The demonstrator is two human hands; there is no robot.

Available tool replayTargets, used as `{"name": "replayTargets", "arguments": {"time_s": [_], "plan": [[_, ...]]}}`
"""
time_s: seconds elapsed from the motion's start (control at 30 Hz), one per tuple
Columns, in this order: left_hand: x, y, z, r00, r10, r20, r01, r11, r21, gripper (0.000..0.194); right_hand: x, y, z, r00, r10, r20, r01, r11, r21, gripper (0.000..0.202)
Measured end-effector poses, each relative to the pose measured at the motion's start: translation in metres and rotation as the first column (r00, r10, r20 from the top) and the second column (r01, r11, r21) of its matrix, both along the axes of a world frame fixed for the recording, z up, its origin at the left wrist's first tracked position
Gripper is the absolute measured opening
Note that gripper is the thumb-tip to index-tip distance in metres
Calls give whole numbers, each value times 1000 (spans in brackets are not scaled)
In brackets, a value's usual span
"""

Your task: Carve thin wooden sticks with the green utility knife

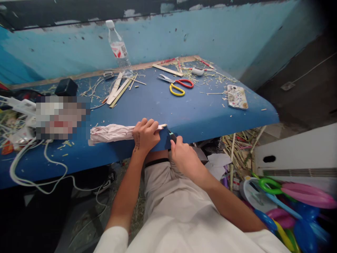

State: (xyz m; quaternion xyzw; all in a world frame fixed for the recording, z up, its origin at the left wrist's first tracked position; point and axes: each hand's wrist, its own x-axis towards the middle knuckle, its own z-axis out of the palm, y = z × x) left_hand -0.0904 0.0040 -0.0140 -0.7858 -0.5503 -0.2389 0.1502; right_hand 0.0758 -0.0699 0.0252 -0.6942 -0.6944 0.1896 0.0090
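Note:
A crumpled, pale pink paper bundle (pixel 113 133) lies along the front edge of the blue table (pixel 147 102). My left hand (pixel 146 135) is wrapped round its right end and presses it to the tabletop. Past my fingers a thin, light stick tip (pixel 163 125) sticks out to the right. My right hand (pixel 184 156) is closed round the dark handle of a slim tool (pixel 172 136). The tool's narrow front end points up and left, close to the stick tip; whether they touch I cannot tell.
Scissors (pixel 177 84) with red and yellow handles lie behind my hands. A water bottle (pixel 119 49), wood strips (pixel 116 89) and a white device (pixel 197 71) stand farther back. A phone (pixel 237 96) is at right, cables (pixel 52 158) at left, balloons (pixel 297 203) at lower right.

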Motion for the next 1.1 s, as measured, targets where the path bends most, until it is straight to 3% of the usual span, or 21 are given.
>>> {"name": "replayTargets", "arguments": {"time_s": [0.2, 0.5, 0.8, 0.93, 1.1], "plan": [[3, -1, 1, 998, 31, 62, -29, 999, -34, 16, -7, 14, 5, 1000, -10, -23, 11, 999, 33, 36], [3, 1, 5, 998, 17, 55, -16, 1000, -19, 19, -2, -6, -5, 998, -26, 50, 26, 1000, 16, 34], [5, 2, 5, 998, 43, 55, -43, 999, -7, 19, -12, 16, -5, 999, -46, -2, 46, 995, 85, 39], [8, 5, 11, 989, 83, 121, -80, 996, -29, 22, -7, 5, -9, 999, -37, 32, 35, 997, 71, 37], [7, 4, 15, 990, 47, 132, -39, 997, -65, 21, -7, 2, -7, 998, -51, 40, 48, 997, 64, 36]]}}
